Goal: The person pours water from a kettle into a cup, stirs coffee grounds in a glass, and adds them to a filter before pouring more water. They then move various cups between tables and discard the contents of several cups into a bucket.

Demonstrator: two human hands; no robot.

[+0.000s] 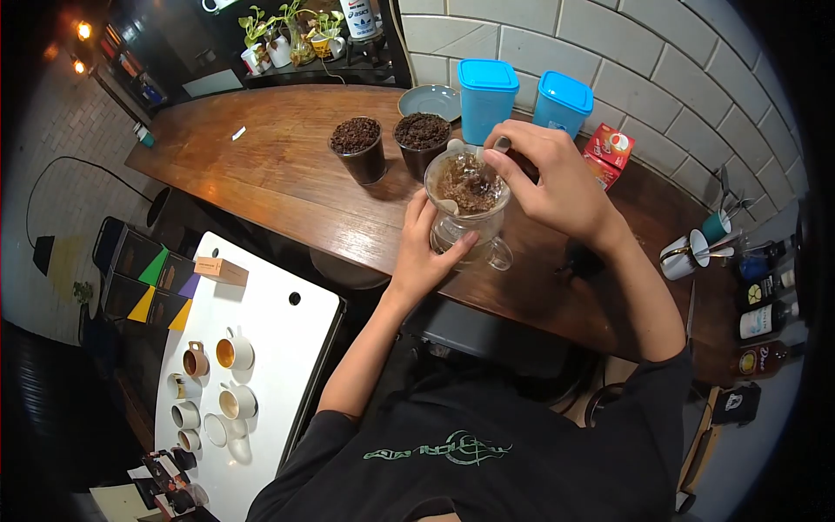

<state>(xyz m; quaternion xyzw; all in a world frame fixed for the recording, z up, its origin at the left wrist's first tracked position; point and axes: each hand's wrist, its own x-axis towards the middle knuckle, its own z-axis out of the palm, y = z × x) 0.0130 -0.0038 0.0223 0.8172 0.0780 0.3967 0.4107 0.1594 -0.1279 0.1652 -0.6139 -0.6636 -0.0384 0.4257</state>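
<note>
In the head view, a clear glass coffee dripper (430, 180) holds wet brown grounds (468, 187) and rests on a glass server (474, 248) with a small handle. My left hand (430, 248) is closed around the near left side of the glass, thumb across its front. Above the rim, my right hand (544, 170) pinches a spoon (503, 144) by its handle; the lower end dips toward the grounds and is hard to make out. Just left stand two clear cups filled with dark crumbly grounds, one cup (370, 165) beside the other cup (416, 162).
Behind the dripper are two blue-lidded containers (487, 100), a grey plate (426, 98) and a red box (609, 148). Cups with utensils (683, 257) and bottles (757, 322) line the right. Several mugs (235, 352) sit on a white table (270, 348) at lower left.
</note>
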